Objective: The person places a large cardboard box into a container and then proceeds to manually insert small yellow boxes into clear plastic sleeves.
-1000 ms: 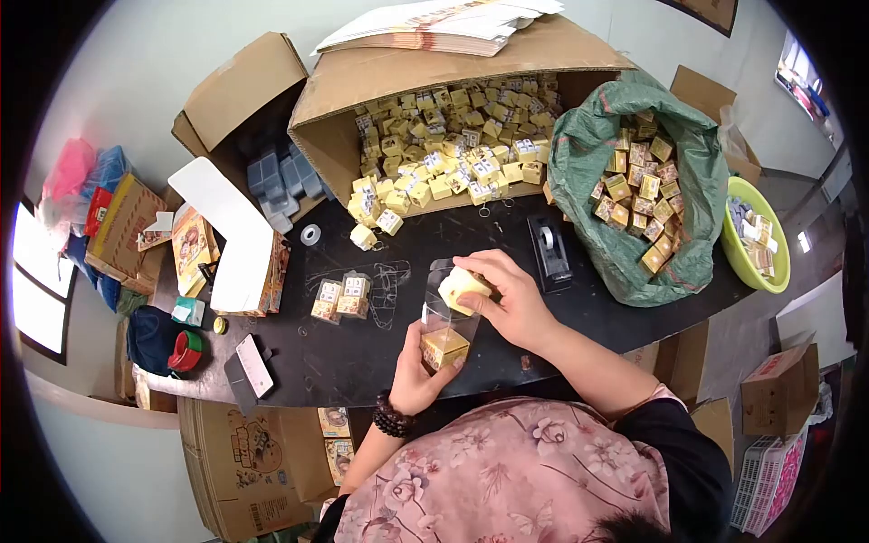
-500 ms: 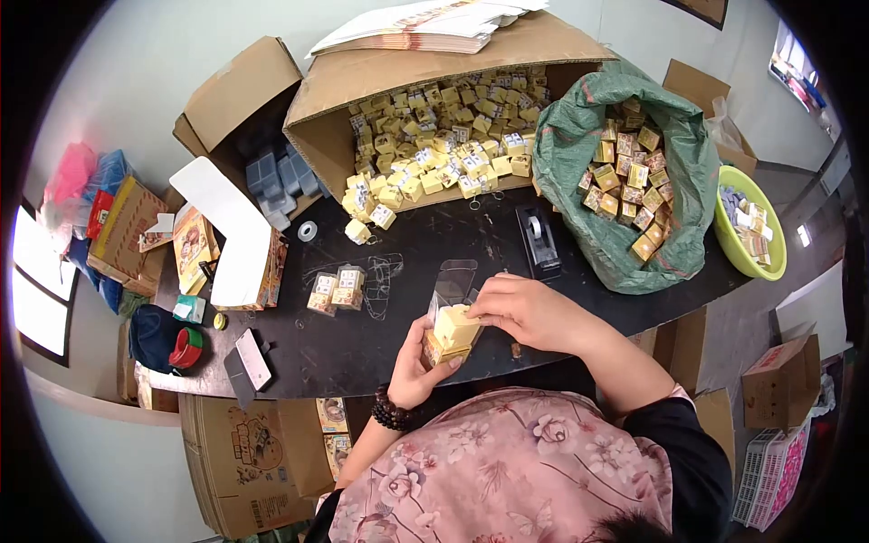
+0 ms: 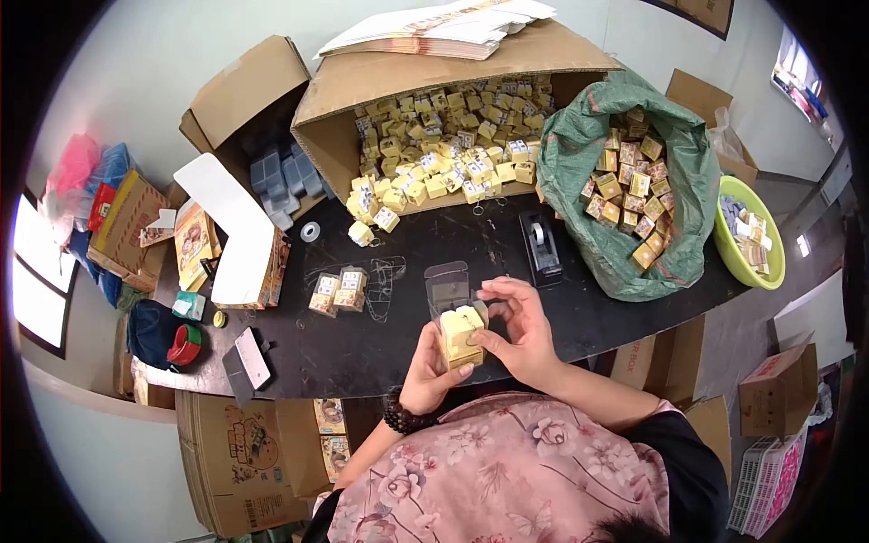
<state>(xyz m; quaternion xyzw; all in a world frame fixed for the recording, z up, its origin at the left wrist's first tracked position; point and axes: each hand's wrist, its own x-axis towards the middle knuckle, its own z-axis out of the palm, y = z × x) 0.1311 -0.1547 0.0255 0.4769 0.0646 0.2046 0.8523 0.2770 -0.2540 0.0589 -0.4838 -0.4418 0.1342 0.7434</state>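
My left hand (image 3: 427, 373) is closed around the lower left side of a clear plastic box (image 3: 447, 291), its lid flap standing up at the back. Inside the box sits a pale yellow cube (image 3: 462, 328), with printed gold-brown sides showing below it. My right hand (image 3: 518, 328) is at the right side of the box, thumb pressed against it and the other fingers curled behind. Whether those fingertips touch the side flap is hard to see. To the left on the black table lie two clear packs of small cubes (image 3: 349, 288) beside some thin metal rings (image 3: 387, 281).
A large carton (image 3: 326, 136) on its side spills yellow cubes. Right of it stand a tape dispenser (image 3: 541, 249), a green woven sack (image 3: 579, 235) of printed cubes and a lime basin (image 3: 756, 271). A phone (image 3: 253, 358) and a white-flapped box (image 3: 237, 244) lie left.
My right hand has moved from the top of the yellow cube to the box's right side, its fingers spreading and curling. The box has shifted slightly right and turned more upright.
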